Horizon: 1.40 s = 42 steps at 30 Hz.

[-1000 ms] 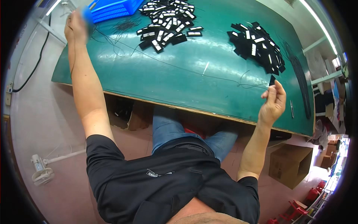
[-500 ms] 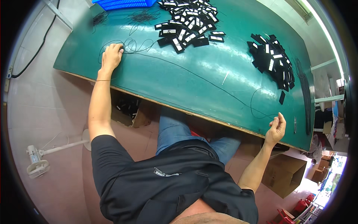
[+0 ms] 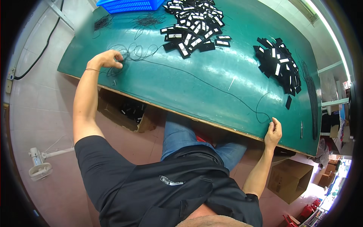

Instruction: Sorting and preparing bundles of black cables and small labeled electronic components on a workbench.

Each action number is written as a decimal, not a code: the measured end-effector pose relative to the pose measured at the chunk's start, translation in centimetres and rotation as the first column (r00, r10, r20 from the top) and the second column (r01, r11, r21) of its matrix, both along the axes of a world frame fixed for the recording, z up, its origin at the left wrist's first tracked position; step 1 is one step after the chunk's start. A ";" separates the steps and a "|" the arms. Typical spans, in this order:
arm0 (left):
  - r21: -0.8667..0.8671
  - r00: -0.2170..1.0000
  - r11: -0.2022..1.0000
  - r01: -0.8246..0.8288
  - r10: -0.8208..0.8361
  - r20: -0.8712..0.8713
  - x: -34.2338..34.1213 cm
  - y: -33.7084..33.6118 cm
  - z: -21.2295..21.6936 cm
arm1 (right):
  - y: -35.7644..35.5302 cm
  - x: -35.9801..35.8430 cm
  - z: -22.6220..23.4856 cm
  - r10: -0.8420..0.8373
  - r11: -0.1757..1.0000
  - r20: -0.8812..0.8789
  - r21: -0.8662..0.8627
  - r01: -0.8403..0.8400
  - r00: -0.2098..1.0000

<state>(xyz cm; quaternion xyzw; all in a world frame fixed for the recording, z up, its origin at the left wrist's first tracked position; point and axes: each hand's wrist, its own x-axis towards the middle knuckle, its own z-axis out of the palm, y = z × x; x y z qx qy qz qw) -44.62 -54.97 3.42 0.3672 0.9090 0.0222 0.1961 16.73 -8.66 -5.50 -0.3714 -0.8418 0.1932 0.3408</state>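
Observation:
A thin black cord [image 3: 196,78] stretches across the green table between my two hands. At its left end it lies in tangled loops [image 3: 143,52]. My left hand [image 3: 106,59] is curled over the left side of these loops, its thumb and fingertips a little apart, with strands around and below it. By the front edge on the right, my right hand [image 3: 273,135] pinches the cord near its other end, where it bends into a small curve. The exact point of the pinch is hidden by the fingers.
A big pile of black pieces with white labels [image 3: 196,28] covers the back middle; a smaller pile [image 3: 280,66] lies right. A blue basket [image 3: 130,5], cord bundles [image 3: 148,20], a long black cord bundle [image 3: 312,109] and a slim pen-like tool [image 3: 301,129] also lie on the table [image 3: 181,98].
My left hand has swung left and nearer, its fingers loosening, and loops now show below it. My right hand has shifted slightly left and nearer, still on the cord. The view has shifted slightly.

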 end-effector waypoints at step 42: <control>0.538 0.854 0.809 0.237 0.090 -0.512 -1.6 11.9 -3.0 | -0.8 -0.8 0.2 -0.100 0.992 0.108 0.081 0.092 0.989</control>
